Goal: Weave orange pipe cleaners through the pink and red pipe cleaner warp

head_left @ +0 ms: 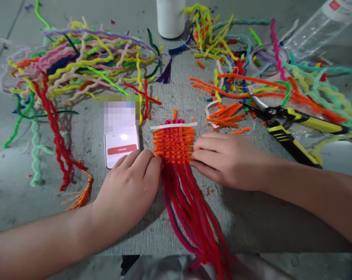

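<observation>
Grey tabletop, left hand and right hand flanking woven piece

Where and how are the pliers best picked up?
Probably by both yellow-and-black handles, from the picture's lower right, closing the right hand around them. The pliers lie with the handles splayed toward that side, while the jaws point left, toward the orange pieces.
</observation>
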The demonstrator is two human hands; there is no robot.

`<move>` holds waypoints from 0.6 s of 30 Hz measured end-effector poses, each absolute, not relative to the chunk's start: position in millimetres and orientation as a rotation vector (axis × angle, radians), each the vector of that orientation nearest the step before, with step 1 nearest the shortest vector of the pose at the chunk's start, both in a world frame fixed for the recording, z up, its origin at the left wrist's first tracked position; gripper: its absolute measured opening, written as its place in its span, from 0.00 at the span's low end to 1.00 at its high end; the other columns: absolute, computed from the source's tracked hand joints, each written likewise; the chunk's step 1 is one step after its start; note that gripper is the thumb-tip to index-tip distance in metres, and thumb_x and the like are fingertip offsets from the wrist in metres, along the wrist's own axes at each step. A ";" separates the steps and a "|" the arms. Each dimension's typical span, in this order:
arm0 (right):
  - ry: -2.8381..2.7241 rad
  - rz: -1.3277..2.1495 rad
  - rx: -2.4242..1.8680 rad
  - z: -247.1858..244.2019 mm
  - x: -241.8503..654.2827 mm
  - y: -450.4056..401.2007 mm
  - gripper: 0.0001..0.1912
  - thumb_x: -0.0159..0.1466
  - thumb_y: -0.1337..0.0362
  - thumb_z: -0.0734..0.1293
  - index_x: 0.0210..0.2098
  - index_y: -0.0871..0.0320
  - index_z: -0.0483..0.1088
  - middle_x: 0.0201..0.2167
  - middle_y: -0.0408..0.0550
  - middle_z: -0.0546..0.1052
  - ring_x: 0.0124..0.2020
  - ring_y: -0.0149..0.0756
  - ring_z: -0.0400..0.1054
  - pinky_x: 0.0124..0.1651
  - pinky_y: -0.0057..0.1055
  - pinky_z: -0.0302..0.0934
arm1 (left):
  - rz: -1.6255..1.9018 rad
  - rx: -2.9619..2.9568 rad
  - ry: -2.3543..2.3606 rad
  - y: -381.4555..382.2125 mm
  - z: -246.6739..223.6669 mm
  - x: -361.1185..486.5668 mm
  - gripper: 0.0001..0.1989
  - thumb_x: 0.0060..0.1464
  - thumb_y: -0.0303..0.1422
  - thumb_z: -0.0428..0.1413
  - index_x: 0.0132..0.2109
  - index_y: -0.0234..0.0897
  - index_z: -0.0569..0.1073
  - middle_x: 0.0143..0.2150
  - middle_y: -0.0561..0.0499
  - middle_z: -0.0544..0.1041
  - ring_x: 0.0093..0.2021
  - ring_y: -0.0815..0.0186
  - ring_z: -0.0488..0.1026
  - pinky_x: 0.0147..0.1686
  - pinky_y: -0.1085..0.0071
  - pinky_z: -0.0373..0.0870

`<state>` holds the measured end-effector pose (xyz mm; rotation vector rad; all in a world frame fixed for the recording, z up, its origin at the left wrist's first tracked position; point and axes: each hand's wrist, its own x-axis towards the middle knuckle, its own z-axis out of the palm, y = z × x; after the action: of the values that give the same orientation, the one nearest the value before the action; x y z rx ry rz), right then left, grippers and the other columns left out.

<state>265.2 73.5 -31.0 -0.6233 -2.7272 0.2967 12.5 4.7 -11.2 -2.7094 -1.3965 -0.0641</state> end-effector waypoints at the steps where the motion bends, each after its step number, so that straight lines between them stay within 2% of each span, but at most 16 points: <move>1: -2.725 0.283 -0.646 -31.6 264.5 71.3 0.17 0.74 0.66 0.60 0.32 0.60 0.76 0.34 0.52 0.77 0.34 0.39 0.67 0.35 0.37 0.58 | -0.062 -2.714 -1.397 5.0 -11.2 12.2 0.06 0.63 0.22 0.52 0.41 0.33 0.74 0.35 0.47 0.73 0.34 0.54 0.74 0.31 0.57 0.76; 5: -2.705 0.275 -0.708 -32.2 261.7 64.5 0.16 0.74 0.65 0.60 0.31 0.58 0.74 0.33 0.50 0.76 0.32 0.37 0.65 0.33 0.37 0.54 | -0.066 -2.745 -1.390 5.9 -11.6 11.2 0.06 0.62 0.22 0.53 0.41 0.33 0.74 0.36 0.47 0.73 0.34 0.54 0.74 0.32 0.56 0.77; 11: -2.665 0.254 -0.726 -32.5 259.9 66.6 0.15 0.74 0.65 0.61 0.34 0.59 0.75 0.36 0.51 0.78 0.36 0.37 0.68 0.35 0.36 0.56 | -0.075 -2.747 -1.389 5.3 -12.8 11.6 0.04 0.61 0.22 0.54 0.40 0.33 0.73 0.35 0.47 0.72 0.34 0.53 0.74 0.32 0.56 0.76; 18: -2.744 0.026 -0.585 -31.2 260.9 64.4 0.14 0.72 0.72 0.61 0.33 0.59 0.74 0.34 0.49 0.78 0.34 0.35 0.67 0.33 0.34 0.53 | -0.075 -2.756 -1.336 8.4 -13.8 10.6 0.04 0.59 0.23 0.55 0.38 0.36 0.71 0.34 0.48 0.71 0.33 0.55 0.72 0.31 0.59 0.73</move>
<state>260.9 64.4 -31.2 -0.5849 -2.7436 0.0257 10.6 8.4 -13.8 -2.7560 -1.3358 -0.0748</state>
